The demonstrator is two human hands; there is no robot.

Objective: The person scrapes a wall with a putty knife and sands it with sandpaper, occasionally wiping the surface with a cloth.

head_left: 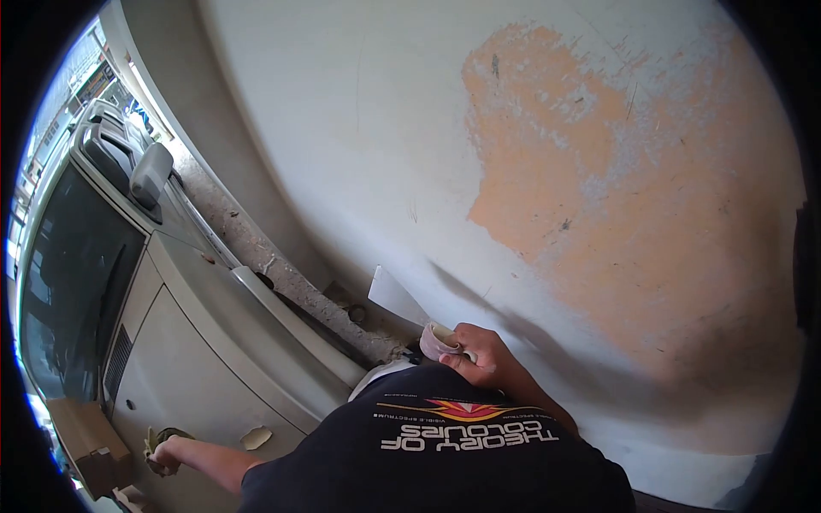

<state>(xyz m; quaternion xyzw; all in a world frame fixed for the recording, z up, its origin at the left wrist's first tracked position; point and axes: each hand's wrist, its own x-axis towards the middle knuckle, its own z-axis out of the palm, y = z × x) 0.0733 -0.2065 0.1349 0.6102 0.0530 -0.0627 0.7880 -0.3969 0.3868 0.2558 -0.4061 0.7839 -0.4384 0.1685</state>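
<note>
My right hand is closed in front of my dark T-shirt, thumb and fingers gripping a curled pinkish-white sheet, which looks like folded sandpaper. A flat white piece juts out beyond the curl, toward the foot of the wall. Out to the left, my left hand reaches over the car bonnet, close beside a cardboard box. Its fingers are closed around a small crumpled yellow-green thing; I cannot tell what it is.
A pale wall rises ahead, with a large peeled orange patch. The parked car's windscreen and side mirror are at the left. A gritty strip of floor runs between car and wall. A beige scrap lies on the bonnet.
</note>
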